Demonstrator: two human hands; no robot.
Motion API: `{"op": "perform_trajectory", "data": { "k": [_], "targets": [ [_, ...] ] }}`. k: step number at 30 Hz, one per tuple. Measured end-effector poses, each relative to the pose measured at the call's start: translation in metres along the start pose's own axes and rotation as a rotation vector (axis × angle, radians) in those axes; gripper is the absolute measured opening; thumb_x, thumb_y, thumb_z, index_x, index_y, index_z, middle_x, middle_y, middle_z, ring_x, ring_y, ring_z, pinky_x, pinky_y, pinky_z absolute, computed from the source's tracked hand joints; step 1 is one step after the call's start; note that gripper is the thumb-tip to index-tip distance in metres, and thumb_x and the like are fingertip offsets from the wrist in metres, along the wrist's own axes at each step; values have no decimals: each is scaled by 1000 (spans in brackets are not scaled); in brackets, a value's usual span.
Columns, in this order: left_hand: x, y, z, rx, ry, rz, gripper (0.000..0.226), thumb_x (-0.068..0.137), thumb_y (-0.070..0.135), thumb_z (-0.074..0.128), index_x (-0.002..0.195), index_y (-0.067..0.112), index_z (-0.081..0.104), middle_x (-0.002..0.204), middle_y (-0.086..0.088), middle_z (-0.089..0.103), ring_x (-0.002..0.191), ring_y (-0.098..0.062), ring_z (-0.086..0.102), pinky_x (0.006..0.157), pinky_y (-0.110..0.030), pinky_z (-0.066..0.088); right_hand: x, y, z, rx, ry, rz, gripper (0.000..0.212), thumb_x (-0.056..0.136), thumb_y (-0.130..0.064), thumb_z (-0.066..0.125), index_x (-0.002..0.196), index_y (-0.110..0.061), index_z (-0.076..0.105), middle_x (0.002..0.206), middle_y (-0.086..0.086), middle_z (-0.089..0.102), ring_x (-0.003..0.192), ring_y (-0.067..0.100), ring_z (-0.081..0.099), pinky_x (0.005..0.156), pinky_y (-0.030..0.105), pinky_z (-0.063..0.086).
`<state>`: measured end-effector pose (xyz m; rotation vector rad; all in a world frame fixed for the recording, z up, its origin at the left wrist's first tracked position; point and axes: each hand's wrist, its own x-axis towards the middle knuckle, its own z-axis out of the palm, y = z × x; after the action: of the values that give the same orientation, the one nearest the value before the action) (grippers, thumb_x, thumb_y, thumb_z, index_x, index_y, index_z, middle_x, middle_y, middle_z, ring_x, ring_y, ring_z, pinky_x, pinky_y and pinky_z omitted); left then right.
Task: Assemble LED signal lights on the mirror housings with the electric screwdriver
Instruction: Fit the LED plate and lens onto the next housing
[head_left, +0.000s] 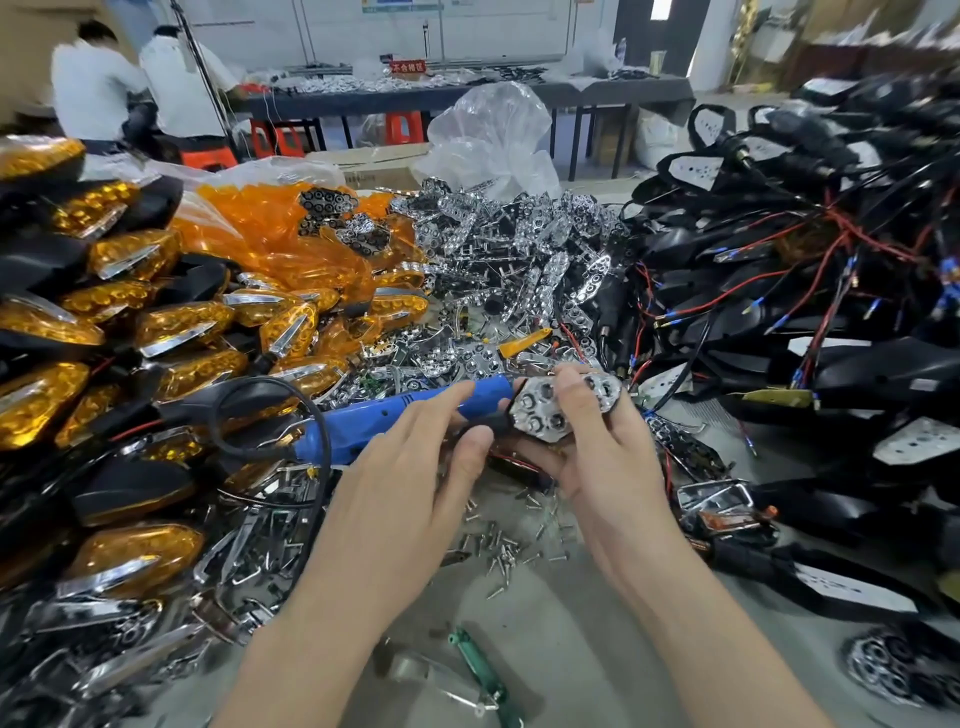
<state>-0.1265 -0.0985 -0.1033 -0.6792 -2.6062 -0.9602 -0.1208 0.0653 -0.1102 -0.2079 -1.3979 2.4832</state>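
Centrally, the left hand (415, 457) has its grip curled round the blue screwdriver (371, 422) — the right hand (597, 457) clasps a chrome reflector (545, 413).

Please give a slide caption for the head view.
Left hand holds blue screwdriver at chrome reflector gripped by right hand.

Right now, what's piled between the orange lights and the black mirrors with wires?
A heap of chrome reflectors fills the gap between the orange lights and the black mirror housings. The head view shows it.
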Motion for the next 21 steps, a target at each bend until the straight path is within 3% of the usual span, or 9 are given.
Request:
{"op": "perform_trajectory", "data": {
  "k": [4, 8, 12, 15, 21],
  "targets": [
    [1, -5, -3, 73, -32, -29, 48, 95, 63, 27, 135, 44, 45, 102, 25, 60, 91, -2, 58, 75, -33, 52, 7, -10, -11, 33, 116, -13, 22, 102, -29, 61, 113, -10, 65, 115, 22, 72, 109, 37, 72, 74, 38, 63],
    [1, -7, 1, 125, -3, -28, 27, 97, 53, 36, 117, 44, 52, 94, 26, 63, 82, 0, 60, 64, -22, 49, 8, -16, -15, 41, 168, -14, 17, 103, -27, 61, 107, -12, 65, 118, 30, 66, 112, 43, 69, 72, 36, 63],
    [2, -11, 3, 84, 36, -48, 24, 95, 57, 33, 105, 44, 50, 88, 27, 60, 83, 0, 59, 61, -20, 49, 8, -16, -16, 23, 162, -31, 15, 103, -27, 60, 107, -12, 64, 112, 24, 70, 111, 40, 70, 71, 35, 63],
    [1, -11, 3, 73, 57, -33, 24, 95, 56, 34, 104, 42, 52, 90, 26, 60, 81, -2, 60, 64, -29, 53, 7, -16, -16, 6, 148, -38, 17, 103, -28, 60, 107, -12, 63, 106, 17, 67, 108, 38, 72, 73, 36, 63],
    [1, -9, 1, 53, 64, -27, 18, 96, 52, 38, 102, 42, 52, 90, 25, 59, 82, -1, 59, 62, -28, 53, 6, -15, -15, 20, 115, -57, 15, 104, -27, 59, 107, -12, 63, 103, 14, 70, 106, 38, 73, 72, 36, 63]
  ]
}}
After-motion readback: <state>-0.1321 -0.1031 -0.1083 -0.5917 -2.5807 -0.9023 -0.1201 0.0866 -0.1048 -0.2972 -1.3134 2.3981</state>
